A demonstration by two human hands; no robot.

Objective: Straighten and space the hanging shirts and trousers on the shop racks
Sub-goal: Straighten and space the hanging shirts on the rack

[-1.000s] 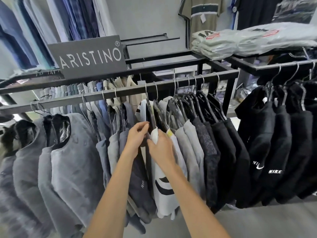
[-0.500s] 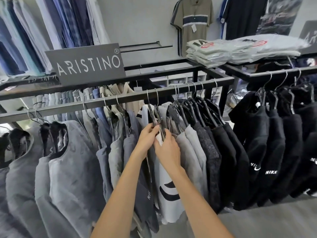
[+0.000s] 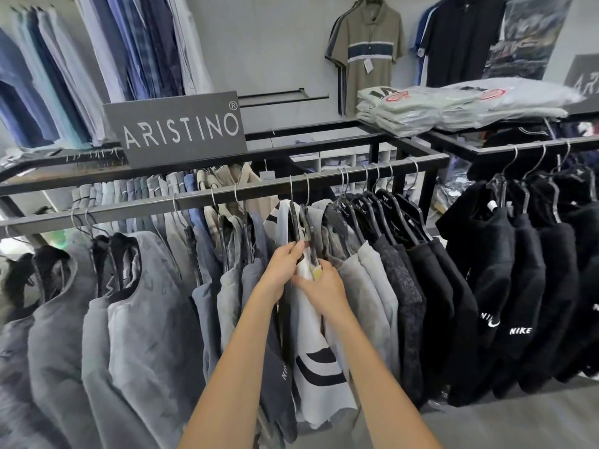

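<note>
White shirt [image 3: 306, 332] gripped by fingers of left hand [image 3: 281, 270] and right hand [image 3: 321, 288], under ARISTINO sign [image 3: 178, 131], near NIKE tops [image 3: 518, 319].

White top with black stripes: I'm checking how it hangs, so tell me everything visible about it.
A soft-looking white top with two curved black stripes low down. It hangs on a dark hanger from the grey rail, packed between a navy top and grey tops. The left hand and right hand grip its shoulder.
</note>
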